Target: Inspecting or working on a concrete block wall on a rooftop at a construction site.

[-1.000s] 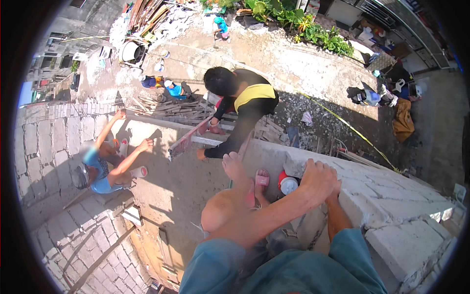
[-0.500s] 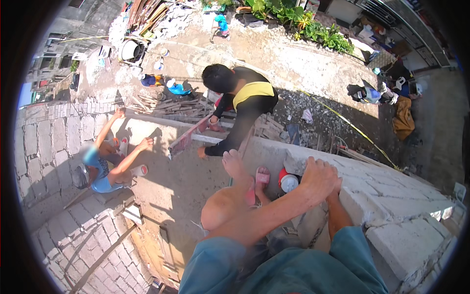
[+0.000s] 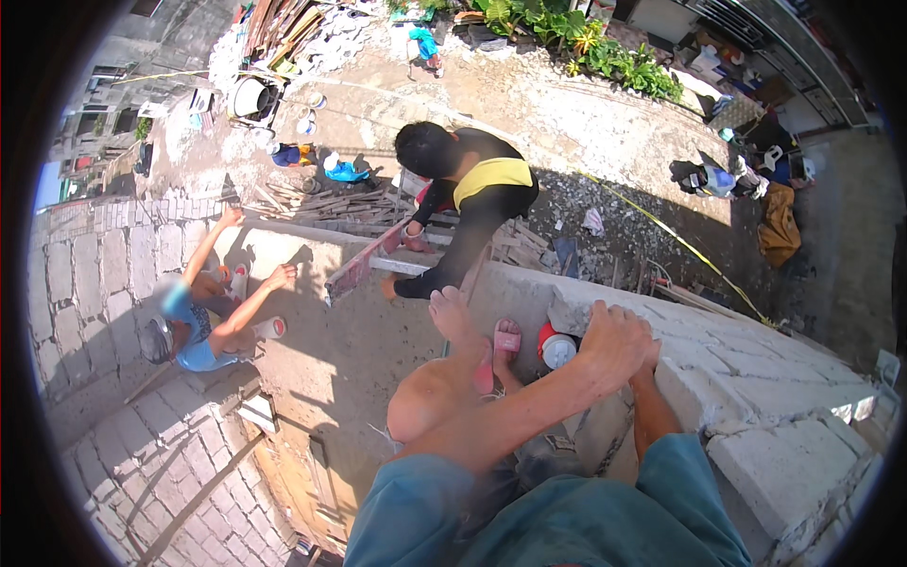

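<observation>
Under left grip, block wall.

I see my left hand on a pale grey block wall; just left of my fingers a red cup with white lid, then pink sandals; my sleeves are teal

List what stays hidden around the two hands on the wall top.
- Head view: the right hand is almost wholly covered by the left hand, so its grip cannot be told.
- Head view: whatever lies under the left hand's palm on the block wall is hidden by the hand itself.
- Head view: the red and white container is too small to identify.
</observation>
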A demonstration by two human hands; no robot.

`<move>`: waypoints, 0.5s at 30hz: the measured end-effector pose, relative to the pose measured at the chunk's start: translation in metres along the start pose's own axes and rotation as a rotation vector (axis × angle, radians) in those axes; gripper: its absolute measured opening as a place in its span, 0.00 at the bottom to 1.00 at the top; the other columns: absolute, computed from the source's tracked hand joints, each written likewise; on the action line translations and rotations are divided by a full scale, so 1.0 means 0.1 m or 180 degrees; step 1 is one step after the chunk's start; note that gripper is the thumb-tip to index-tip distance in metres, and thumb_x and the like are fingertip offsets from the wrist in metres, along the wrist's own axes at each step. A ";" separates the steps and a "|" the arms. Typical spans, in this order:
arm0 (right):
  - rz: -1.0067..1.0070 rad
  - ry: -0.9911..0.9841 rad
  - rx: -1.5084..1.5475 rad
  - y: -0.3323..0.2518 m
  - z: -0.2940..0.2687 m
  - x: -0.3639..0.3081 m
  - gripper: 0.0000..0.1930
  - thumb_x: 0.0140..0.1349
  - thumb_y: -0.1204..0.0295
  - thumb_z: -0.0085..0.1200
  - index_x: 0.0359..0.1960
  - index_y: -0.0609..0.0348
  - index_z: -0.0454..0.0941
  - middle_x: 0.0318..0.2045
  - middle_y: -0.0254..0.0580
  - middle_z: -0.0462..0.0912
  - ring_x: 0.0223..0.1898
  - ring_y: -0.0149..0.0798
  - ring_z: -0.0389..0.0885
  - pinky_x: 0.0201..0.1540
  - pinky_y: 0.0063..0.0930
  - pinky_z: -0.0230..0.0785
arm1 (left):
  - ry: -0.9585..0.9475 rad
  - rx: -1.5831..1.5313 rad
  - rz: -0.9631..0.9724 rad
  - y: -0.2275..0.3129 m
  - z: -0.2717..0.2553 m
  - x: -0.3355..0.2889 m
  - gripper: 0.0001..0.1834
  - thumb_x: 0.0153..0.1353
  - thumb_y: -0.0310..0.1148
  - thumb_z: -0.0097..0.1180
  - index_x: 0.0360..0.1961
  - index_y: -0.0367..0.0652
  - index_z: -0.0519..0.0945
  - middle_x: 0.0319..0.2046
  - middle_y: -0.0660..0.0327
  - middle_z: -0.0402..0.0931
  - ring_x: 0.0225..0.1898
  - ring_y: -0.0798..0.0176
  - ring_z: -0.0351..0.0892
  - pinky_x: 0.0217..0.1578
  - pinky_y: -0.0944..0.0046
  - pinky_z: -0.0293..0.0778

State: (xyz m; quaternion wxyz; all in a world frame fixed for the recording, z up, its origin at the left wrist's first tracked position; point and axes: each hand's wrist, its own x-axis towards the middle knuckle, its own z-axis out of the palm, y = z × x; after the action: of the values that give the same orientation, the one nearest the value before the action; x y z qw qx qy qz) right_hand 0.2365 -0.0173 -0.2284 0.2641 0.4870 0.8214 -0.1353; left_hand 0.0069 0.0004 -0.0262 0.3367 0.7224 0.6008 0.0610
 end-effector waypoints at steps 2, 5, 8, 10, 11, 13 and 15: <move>-0.0005 -0.0002 -0.0003 0.02 0.02 0.00 0.23 0.66 0.57 0.40 0.63 0.43 0.66 0.61 0.33 0.71 0.57 0.40 0.72 0.57 0.53 0.60 | 0.0063 -0.0031 -0.0070 0.00 0.01 0.00 0.14 0.60 0.43 0.51 0.36 0.45 0.82 0.33 0.60 0.80 0.38 0.58 0.78 0.39 0.52 0.66; -0.0010 -0.0010 -0.0011 0.04 0.06 0.00 0.24 0.66 0.57 0.40 0.63 0.43 0.65 0.61 0.33 0.71 0.58 0.40 0.71 0.58 0.52 0.60 | 0.0057 -0.0075 -0.0125 0.02 0.00 0.00 0.16 0.62 0.45 0.49 0.35 0.45 0.83 0.32 0.60 0.80 0.37 0.58 0.78 0.39 0.50 0.65; -0.0016 -0.0021 -0.0025 0.07 0.11 0.00 0.24 0.66 0.57 0.40 0.64 0.43 0.65 0.62 0.33 0.70 0.58 0.40 0.71 0.59 0.52 0.59 | 0.0113 -0.0024 -0.0090 0.02 0.05 0.01 0.17 0.63 0.46 0.48 0.36 0.45 0.82 0.33 0.59 0.80 0.38 0.57 0.78 0.40 0.48 0.65; -0.0027 -0.0032 -0.0032 0.03 0.14 0.07 0.24 0.67 0.57 0.40 0.64 0.43 0.65 0.62 0.33 0.70 0.59 0.40 0.70 0.59 0.52 0.59 | 0.0089 -0.0024 -0.0101 0.02 0.06 0.02 0.17 0.63 0.46 0.48 0.36 0.45 0.82 0.33 0.59 0.80 0.38 0.57 0.78 0.40 0.48 0.65; -0.0027 -0.0036 -0.0030 0.08 0.12 0.02 0.24 0.67 0.57 0.40 0.64 0.43 0.65 0.62 0.33 0.70 0.59 0.40 0.70 0.59 0.52 0.59 | 0.0067 -0.0021 -0.0117 0.02 0.07 0.02 0.17 0.63 0.46 0.48 0.36 0.45 0.82 0.33 0.59 0.80 0.38 0.57 0.78 0.40 0.48 0.65; -0.0020 -0.0059 -0.0026 0.08 0.10 0.03 0.24 0.67 0.56 0.39 0.64 0.43 0.64 0.62 0.33 0.69 0.59 0.39 0.70 0.60 0.51 0.59 | 0.0018 -0.0053 -0.0133 0.01 0.06 0.03 0.17 0.63 0.46 0.48 0.36 0.45 0.82 0.33 0.59 0.80 0.38 0.57 0.78 0.40 0.48 0.65; -0.0014 -0.0083 -0.0023 0.07 0.06 0.05 0.24 0.67 0.56 0.39 0.64 0.43 0.64 0.63 0.33 0.69 0.60 0.39 0.69 0.60 0.51 0.58 | -0.0030 -0.0086 -0.0150 0.01 0.03 0.02 0.17 0.63 0.46 0.48 0.37 0.45 0.82 0.33 0.59 0.80 0.38 0.57 0.78 0.40 0.48 0.65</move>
State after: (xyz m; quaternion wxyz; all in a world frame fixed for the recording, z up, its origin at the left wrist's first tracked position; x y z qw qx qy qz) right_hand 0.2424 -0.0127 -0.2363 0.2763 0.4825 0.8194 -0.1393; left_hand 0.0100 0.0009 -0.0286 0.3506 0.7037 0.6152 0.0578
